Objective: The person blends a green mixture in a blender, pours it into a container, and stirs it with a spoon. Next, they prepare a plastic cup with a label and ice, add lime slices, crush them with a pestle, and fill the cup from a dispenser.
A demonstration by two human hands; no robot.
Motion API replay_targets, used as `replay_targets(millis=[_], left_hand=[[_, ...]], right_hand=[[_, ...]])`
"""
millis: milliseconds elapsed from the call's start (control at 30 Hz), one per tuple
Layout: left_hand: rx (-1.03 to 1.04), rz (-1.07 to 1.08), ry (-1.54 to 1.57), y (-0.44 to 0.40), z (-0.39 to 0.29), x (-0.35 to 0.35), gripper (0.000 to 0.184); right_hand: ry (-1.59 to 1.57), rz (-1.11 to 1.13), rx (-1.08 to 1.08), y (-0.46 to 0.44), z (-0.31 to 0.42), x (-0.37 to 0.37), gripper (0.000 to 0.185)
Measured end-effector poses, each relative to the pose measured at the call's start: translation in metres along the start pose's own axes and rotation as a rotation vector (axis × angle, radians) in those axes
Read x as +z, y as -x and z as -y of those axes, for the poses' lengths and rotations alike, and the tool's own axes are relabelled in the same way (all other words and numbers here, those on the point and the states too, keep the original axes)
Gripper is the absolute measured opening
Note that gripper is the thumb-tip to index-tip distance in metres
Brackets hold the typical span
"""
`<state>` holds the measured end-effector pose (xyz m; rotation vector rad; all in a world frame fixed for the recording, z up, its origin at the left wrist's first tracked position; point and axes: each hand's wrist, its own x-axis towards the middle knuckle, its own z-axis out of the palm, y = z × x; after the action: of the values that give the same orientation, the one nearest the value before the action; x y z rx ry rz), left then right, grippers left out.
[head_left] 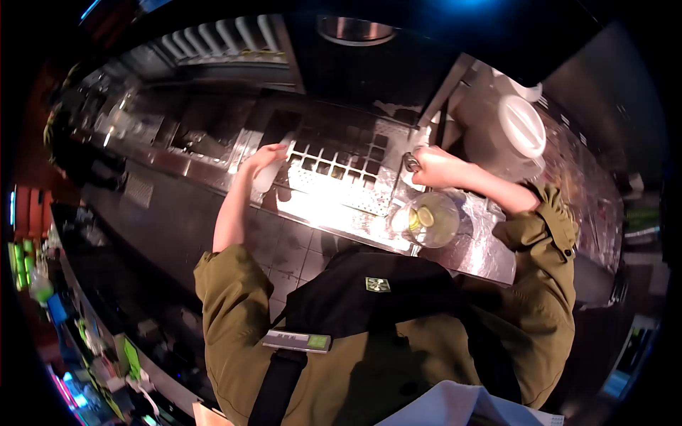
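My left hand [266, 157] is at the left end of a steel grid rack [334, 170], its fingers wrapped round a pale, translucent object [264, 177] that looks like a container. Over the rack's right side, my right hand [433, 167] is closed on a dark metal handle [411, 162]; what the handle belongs to is mostly hidden. Just below that hand stands a clear round container [439, 224] with lime or lemon slices [424, 216] inside. Bright light washes out the steel surface between the hands.
A large container with a white oval lid [522, 126] stands at the right. A round metal vessel [355, 31] is at the top. Another person [67, 145] is at the far left. Tiled floor [288, 248] shows below the counter, and a cluttered shelf [99, 341] runs along the lower left.
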<state>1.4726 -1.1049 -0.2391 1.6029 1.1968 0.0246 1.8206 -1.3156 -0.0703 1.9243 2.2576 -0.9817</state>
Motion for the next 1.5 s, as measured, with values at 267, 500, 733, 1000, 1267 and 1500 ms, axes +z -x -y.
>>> replay_targets(millis=[267, 500, 733, 1000, 1267, 1500], left_hand=[[-0.117, -0.005, 0.324, 0.004, -0.025, -0.006, 0.043], [-0.059, -0.048, 0.609, 0.037, -0.084, -0.001, 0.036], [0.016, 0.155, 1.096, 0.067, -0.121, 0.017, 0.023], [0.076, 0.138, 1.339, 0.086, -0.205, 0.108, 0.025], [0.288, 0.500, 0.865, 0.140, -0.276, 0.158, 0.051], [0.753, -0.048, 0.077, 0.145, -0.209, 0.118, 0.072]], right_hand=[[-0.100, -0.481, 0.318, 0.048, -0.028, 0.033, 0.022], [-0.294, -0.682, 0.338, 0.056, -0.030, 0.006, 0.025], [-0.619, -1.108, 0.277, -0.002, -0.078, -0.007, 0.033], [-0.157, -0.660, 0.273, 0.025, -0.041, 0.005, 0.095], [-0.872, -1.255, -0.746, 0.073, 0.022, -0.028, 0.045], [-0.726, -0.946, -0.537, 0.269, 0.017, -0.046, 0.045]])
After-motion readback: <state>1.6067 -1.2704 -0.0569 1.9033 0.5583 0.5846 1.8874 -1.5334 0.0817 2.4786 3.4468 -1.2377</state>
